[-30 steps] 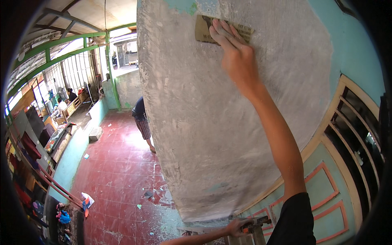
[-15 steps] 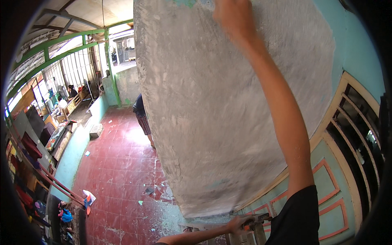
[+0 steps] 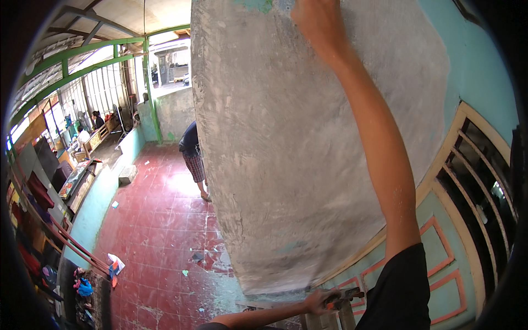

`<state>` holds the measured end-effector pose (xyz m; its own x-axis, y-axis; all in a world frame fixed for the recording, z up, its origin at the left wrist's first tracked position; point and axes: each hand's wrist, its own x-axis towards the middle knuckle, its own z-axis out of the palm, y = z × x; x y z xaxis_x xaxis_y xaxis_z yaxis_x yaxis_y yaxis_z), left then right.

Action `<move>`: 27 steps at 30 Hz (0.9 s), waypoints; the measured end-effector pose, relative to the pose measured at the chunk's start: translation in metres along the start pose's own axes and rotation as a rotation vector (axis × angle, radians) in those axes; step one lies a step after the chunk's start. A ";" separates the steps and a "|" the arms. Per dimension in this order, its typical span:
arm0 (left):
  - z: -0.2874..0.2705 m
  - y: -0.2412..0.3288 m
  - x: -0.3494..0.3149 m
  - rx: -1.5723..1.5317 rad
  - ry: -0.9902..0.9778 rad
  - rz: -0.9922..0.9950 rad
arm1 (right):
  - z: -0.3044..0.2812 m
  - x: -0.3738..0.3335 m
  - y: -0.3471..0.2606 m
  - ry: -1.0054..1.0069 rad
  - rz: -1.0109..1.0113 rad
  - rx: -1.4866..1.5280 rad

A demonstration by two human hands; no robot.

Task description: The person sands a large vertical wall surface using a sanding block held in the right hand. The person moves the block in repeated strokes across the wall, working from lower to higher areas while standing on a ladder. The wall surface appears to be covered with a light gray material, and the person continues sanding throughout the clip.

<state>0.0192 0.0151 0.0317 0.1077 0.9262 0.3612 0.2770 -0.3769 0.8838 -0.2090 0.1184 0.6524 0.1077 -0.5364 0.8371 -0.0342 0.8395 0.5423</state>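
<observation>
The right hand (image 3: 316, 19) reached high against the grey plastered wall (image 3: 308, 148), its fingers cut off by the top edge so their state could not be told, while the left hand (image 3: 319, 301), low and near, had fingers curled around a dark tool (image 3: 346, 296) below the wall's bottom edge.
</observation>
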 end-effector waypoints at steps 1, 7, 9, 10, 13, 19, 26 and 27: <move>0.001 0.007 0.002 -0.019 0.004 0.059 | -0.007 0.013 0.010 0.010 0.010 -0.012; -0.003 0.006 -0.004 -0.016 0.128 0.165 | 0.004 0.021 0.019 0.084 -0.183 -0.122; -0.005 0.006 -0.001 -0.012 0.162 0.206 | -0.001 0.021 0.017 -0.071 -0.148 -0.103; 0.000 0.007 0.002 -0.014 0.158 0.240 | -0.012 0.026 0.019 -0.172 -0.149 -0.122; 0.005 0.005 0.008 -0.022 0.117 0.265 | -0.032 0.050 0.044 -0.245 -0.476 -0.126; 0.002 -0.005 0.004 0.018 0.025 0.079 | -0.005 0.046 0.053 -0.322 -0.471 0.220; -0.014 0.023 0.003 -0.028 0.041 0.110 | -0.032 0.018 0.067 -0.375 -0.500 0.342; -0.016 0.027 0.005 -0.041 0.028 0.085 | -0.041 0.016 0.074 -0.386 -0.460 0.364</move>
<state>0.0123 0.0097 0.0617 0.1020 0.8905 0.4433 0.2288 -0.4547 0.8608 -0.1689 0.1756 0.7033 -0.1667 -0.8792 0.4464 -0.4076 0.4737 0.7807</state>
